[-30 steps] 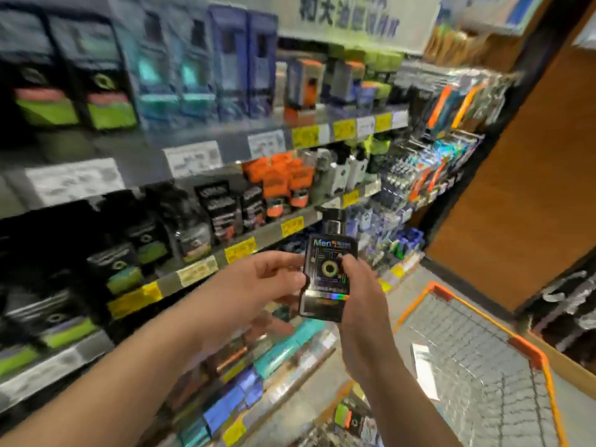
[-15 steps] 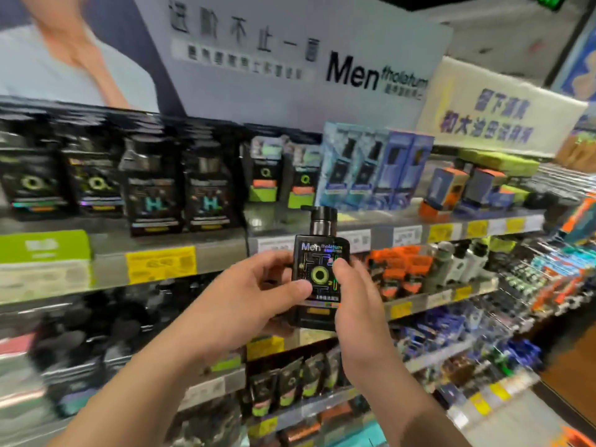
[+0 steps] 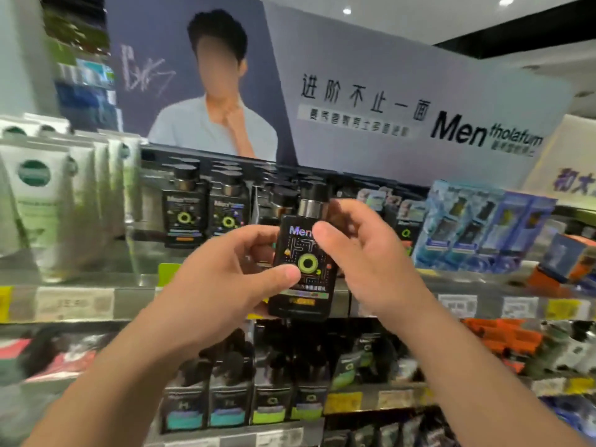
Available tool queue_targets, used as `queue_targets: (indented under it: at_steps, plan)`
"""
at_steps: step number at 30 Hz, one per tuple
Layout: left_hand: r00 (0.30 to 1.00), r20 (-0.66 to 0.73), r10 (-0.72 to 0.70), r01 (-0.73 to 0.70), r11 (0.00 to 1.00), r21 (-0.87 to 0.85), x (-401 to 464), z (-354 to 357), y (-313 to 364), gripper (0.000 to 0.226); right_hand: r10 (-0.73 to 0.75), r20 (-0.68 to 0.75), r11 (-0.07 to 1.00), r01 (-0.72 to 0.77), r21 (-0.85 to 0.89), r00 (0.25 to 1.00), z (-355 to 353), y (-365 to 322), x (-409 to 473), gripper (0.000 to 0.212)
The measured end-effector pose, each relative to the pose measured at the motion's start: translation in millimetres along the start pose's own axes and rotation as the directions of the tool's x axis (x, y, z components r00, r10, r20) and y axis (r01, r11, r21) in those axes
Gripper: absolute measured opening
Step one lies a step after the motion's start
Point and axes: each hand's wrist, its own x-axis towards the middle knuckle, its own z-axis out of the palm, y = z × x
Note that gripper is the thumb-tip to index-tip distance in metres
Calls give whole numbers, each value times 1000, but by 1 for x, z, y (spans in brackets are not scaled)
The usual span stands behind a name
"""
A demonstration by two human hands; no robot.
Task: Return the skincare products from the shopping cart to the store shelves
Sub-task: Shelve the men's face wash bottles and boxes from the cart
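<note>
Store shelving fills the view, men's skincare under a big Mentholatum banner (image 3: 419, 101), yellow price tags along the top shelf (image 3: 96, 301) edge. I have the black pump bottle (image 3: 303, 269) up in front of that shelf, held in both hands: left hand (image 3: 225, 285) wraps the lower body with the thumb across the label, right hand (image 3: 364, 253) pinches the upper part, thumb on the front near the logo, fingers behind. Label faces me and it is roughly upright, likely so I can match it to stock. Matching bottles (image 3: 206, 214) with the same green ring sit on the top shelf just left of and behind it, so that row looks like the home slot. Bottle is not yet on the shelf. Cart not in view. Next I'd expect to push it forward into the row; risk is knocking neighbours.
</note>
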Motion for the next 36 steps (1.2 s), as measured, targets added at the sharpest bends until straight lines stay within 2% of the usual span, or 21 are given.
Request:
queue_targets:
  at_steps: [6,10,17,26,31,36]
  plan:
    - [995,-80,57,-56,998,11,8,-45,14,30,-158,132,968,180,-175,979,15,-47,58,25]
    - [987,-142,72,-67,997,43,15,-69,15,28,-230,260,890,311,-333,938,23,-74,90,25]
    - [978,-200,56,-45,997,62,25,-92,8,32,-172,426,754,397,-524,888,38,-97,122,30]
    - [957,-286,50,-3,987,162,26,-111,-13,37,-145,471,661,440,-608,870,70,-91,138,27]
    - [881,-459,114,14,964,267,18,-117,-33,52,-158,463,656,443,-612,872,98,-80,139,23]
    - [849,-513,130,73,931,357,11,-117,-43,52,-120,479,644,435,-629,870,122,-66,139,28]
